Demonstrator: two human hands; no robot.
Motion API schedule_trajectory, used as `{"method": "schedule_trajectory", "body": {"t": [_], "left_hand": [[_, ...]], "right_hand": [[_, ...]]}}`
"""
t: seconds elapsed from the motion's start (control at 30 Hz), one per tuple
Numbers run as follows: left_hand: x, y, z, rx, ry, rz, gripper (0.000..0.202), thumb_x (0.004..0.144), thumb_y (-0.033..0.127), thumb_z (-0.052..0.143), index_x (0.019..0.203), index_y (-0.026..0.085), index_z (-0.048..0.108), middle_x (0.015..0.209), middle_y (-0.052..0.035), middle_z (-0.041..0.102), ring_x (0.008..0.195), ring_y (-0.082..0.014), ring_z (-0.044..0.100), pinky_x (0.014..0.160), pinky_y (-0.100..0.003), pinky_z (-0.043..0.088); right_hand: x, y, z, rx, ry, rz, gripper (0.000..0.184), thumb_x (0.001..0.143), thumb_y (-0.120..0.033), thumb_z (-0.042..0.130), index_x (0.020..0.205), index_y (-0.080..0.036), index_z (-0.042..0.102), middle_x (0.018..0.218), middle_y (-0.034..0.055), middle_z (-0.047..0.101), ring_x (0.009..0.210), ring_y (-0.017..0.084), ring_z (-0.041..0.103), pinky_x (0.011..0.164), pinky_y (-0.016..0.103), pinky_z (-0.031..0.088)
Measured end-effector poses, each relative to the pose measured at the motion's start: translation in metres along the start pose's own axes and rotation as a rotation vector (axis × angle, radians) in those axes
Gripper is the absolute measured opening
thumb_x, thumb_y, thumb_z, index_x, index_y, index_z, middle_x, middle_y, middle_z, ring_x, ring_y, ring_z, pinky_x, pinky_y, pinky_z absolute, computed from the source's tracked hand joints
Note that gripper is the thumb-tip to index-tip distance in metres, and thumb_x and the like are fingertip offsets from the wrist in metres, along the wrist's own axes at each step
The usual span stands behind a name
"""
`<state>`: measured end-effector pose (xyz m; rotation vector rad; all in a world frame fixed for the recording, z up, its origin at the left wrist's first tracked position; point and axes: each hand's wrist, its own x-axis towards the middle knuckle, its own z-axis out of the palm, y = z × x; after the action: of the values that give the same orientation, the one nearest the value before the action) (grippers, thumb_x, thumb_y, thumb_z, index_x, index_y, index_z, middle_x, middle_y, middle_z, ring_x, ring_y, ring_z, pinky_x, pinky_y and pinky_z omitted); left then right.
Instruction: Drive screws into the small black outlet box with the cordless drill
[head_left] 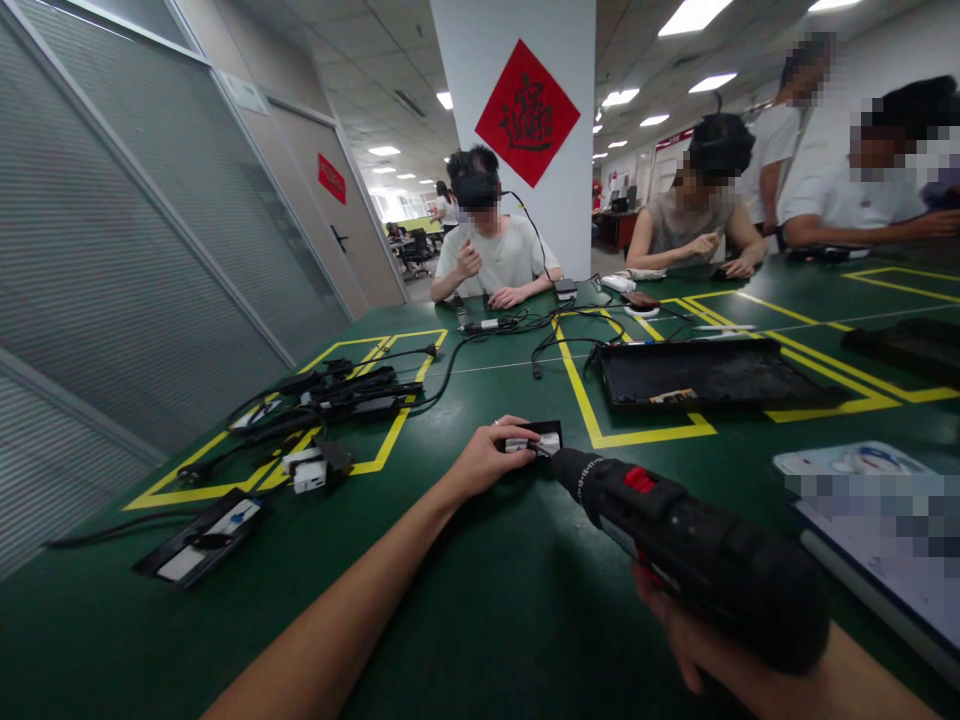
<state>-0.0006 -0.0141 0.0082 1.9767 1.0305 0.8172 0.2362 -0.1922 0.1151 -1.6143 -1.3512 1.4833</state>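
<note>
My right hand (686, 630) is wrapped round the handle of a black cordless drill (690, 535) with red switches. The drill points away from me and to the left. Its bit ends at a small black housing (553, 428) with white parts inside, which lies on the green table. Whether the bit sits in a screw is too small to tell. My left hand (491, 455) holds that housing from the left, with its fingers closed over the near part and close beside the bit.
Black cables and adapters (360, 390) lie at the left, with an open black casing (199, 540) nearer me. A long black tray (712, 375) stands at the right, beyond a notebook (885, 560). Several people sit or stand across the green table (480, 620).
</note>
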Motion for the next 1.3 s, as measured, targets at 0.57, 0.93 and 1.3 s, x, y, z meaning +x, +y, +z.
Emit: {"method": "schedule_trajectory", "body": {"t": [0.57,0.93,1.3], "left_hand": [[0.0015,-0.0034,0.0014,0.028,0.012,0.007,0.025,0.072,0.024,0.062,0.096,0.019,0.065,0.114,-0.0064,0.052,0.102,-0.0194,0.053,0.087,-0.029,0.043],[-0.0003,0.0015,0.0013,0.084,0.018,0.056,0.030,0.070,0.020,0.062,0.101,0.020,0.062,0.109,-0.0056,0.055,0.101,-0.0190,0.053,0.091,-0.031,0.041],[0.0004,0.0030,0.0029,0.088,0.020,0.038,0.025,0.070,0.020,0.064,0.095,0.020,0.065,0.109,-0.0048,0.054,0.102,-0.0188,0.052,0.091,-0.030,0.039]], "right_hand": [[0.0019,0.0028,-0.0001,-0.010,0.008,-0.040,0.005,0.071,-0.024,0.062,0.075,-0.022,0.064,0.069,-0.0023,0.066,0.052,0.011,0.061,0.056,0.024,0.054],[0.0015,0.0058,0.0005,0.018,0.010,-0.063,0.009,0.073,-0.025,0.058,0.076,-0.022,0.067,0.071,-0.0010,0.067,0.054,0.012,0.062,0.056,0.024,0.053],[0.0023,0.0037,0.0007,0.040,0.022,-0.018,0.008,0.068,-0.022,0.063,0.074,-0.023,0.067,0.070,0.0001,0.068,0.054,0.015,0.062,0.056,0.028,0.055]]}}
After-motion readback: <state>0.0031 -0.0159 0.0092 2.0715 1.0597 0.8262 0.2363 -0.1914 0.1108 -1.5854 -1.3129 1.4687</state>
